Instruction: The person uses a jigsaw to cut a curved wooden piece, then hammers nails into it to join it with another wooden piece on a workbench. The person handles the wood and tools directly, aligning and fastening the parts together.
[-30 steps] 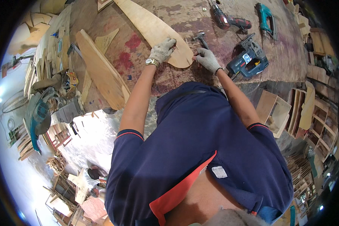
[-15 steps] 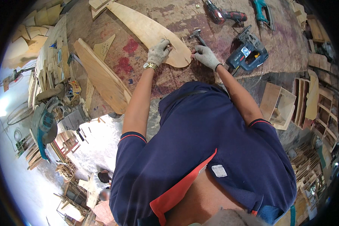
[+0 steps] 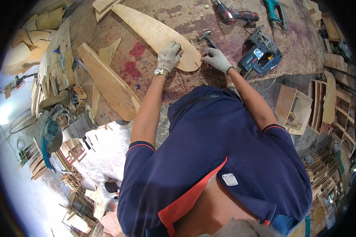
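Observation:
A long, pale plywood piece, narrow at its far left end and rounded at its near end, lies flat on the worn workbench. My left hand, in a light knit glove with a wristwatch below it, rests on the plywood's near edge with fingers curled; anything inside them is hidden. At the rounded end, my right hand, gloved too, holds its fingertips pinched together beside the wood. What they pinch is too small to name. A hammer lies just beyond the right hand.
A jigsaw sits right of my right hand. Farther back are a red-black cordless drill and a teal power tool. Thick boards lie left of my forearm, with a miter saw beyond. Wooden boxes stand at right.
My left hand has shifted slightly right along the plywood, and its wrist has turned a little. The right hand stays nearly in place at the rounded end.

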{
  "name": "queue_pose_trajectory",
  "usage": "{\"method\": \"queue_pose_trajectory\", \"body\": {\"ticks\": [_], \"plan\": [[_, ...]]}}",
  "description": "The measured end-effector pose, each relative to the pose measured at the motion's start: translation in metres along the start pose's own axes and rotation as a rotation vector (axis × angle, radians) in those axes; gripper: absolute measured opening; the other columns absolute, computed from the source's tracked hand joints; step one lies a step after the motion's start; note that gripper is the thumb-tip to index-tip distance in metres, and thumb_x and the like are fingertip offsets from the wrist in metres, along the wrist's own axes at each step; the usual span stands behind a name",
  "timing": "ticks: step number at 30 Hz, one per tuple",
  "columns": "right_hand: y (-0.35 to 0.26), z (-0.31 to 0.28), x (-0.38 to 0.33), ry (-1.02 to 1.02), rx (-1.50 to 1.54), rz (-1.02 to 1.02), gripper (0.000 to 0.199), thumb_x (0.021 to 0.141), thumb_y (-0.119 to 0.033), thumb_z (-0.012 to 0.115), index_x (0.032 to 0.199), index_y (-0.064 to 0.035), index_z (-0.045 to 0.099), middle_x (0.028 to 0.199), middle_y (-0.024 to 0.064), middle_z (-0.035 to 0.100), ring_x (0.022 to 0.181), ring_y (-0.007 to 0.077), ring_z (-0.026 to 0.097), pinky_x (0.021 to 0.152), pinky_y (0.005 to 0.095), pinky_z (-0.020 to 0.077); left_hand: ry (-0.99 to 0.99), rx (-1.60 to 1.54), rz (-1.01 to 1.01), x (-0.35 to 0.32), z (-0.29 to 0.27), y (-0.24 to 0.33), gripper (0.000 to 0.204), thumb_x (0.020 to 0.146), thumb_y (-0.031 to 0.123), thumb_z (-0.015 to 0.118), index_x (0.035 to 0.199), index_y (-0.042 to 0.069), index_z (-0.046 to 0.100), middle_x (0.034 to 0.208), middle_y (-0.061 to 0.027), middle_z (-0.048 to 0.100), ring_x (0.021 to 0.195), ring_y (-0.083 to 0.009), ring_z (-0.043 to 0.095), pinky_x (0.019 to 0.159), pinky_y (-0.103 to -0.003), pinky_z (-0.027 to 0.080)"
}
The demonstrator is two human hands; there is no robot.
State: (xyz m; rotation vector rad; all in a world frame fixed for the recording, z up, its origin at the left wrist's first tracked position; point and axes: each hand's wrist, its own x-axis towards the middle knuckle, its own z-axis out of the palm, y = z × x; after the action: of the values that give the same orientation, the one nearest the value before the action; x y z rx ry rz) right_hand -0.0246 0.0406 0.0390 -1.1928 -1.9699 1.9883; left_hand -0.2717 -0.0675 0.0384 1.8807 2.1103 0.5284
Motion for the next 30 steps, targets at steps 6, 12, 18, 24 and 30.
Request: {"method": "queue_pose_trajectory", "body": {"ticks": [6, 12, 18, 24, 30], "plan": [[0.0, 0.0, 0.001, 0.003, -0.017, 0.019, 0.013, 0.093, -0.011, 0.065, 0.1, 0.0003, 0.067, 0.083, 0.0072, 0.07, 0.062, 0.0145, 0.066, 0.06, 0.0311, 0.0532, -0.144, -0.07, -0.102, 0.016, -0.001, -0.006, 0.023, 0.094, 0.031, 0.066, 0.104, 0.01, 0.062, 0.106, -0.0138, 0.061, 0.092, -0.0382, 0.066, 0.079, -0.05, 0.053], [0.002, 0.0, 0.002, -0.01, -0.001, 0.033, 0.013, 0.095, -0.012, 0.064, 0.101, -0.0012, 0.067, 0.082, 0.0063, 0.069, 0.062, 0.0131, 0.066, 0.058, 0.0308, 0.0537, -0.205, -0.069, -0.098, 0.023, -0.004, -0.011, 0.02, 0.096, 0.029, 0.063, 0.103, 0.01, 0.062, 0.109, -0.0153, 0.059, 0.097, -0.0405, 0.064, 0.083, -0.051, 0.051], [0.0, -0.001, 0.001, -0.03, 0.02, 0.053, 0.012, 0.096, -0.013, 0.064, 0.099, -0.0011, 0.066, 0.083, 0.0058, 0.068, 0.062, 0.0135, 0.067, 0.057, 0.0311, 0.0539, -0.219, -0.018, -0.059, 0.024, -0.003, -0.009, 0.017, 0.096, 0.028, 0.063, 0.104, 0.012, 0.06, 0.113, -0.0132, 0.059, 0.1, -0.0384, 0.065, 0.081, -0.051, 0.053], [-0.001, -0.002, 0.0, -0.024, 0.014, 0.044, 0.012, 0.096, -0.013, 0.064, 0.099, -0.0011, 0.066, 0.083, 0.0061, 0.069, 0.062, 0.0144, 0.067, 0.057, 0.0315, 0.0539, -0.133, -0.072, -0.018, 0.015, -0.005, -0.006, 0.014, 0.094, 0.021, 0.065, 0.102, 0.011, 0.06, 0.106, -0.0132, 0.062, 0.098, -0.0379, 0.065, 0.079, -0.048, 0.053], [-0.002, -0.001, 0.0, -0.004, -0.021, 0.041, 0.013, 0.096, -0.013, 0.064, 0.098, -0.0003, 0.066, 0.083, 0.0069, 0.069, 0.065, 0.0156, 0.069, 0.062, 0.0331, 0.0532, -0.016, 0.048, 0.182, 0.002, 0.002, -0.012, 0.022, 0.085, 0.017, 0.07, 0.105, 0.012, 0.063, 0.104, -0.0108, 0.062, 0.099, -0.0332, 0.063, 0.083, -0.046, 0.052]]}}
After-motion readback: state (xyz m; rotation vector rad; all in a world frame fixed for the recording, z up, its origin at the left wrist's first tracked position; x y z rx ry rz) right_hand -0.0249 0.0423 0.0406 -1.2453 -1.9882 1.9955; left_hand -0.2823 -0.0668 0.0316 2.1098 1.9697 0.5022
